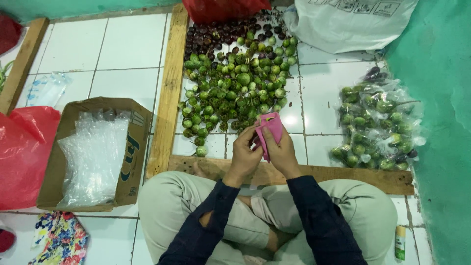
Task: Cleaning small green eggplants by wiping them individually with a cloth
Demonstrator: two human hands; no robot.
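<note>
Hands, left hand, right hand, gripping pink bag

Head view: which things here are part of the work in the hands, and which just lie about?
In hand or close by:
left hand and right hand, both on the pink bag
pile of small green eggplants
filled clear bags
box of clear bags

Lying about:
red plastic bag
white sack
floral cloth
small tube
</note>
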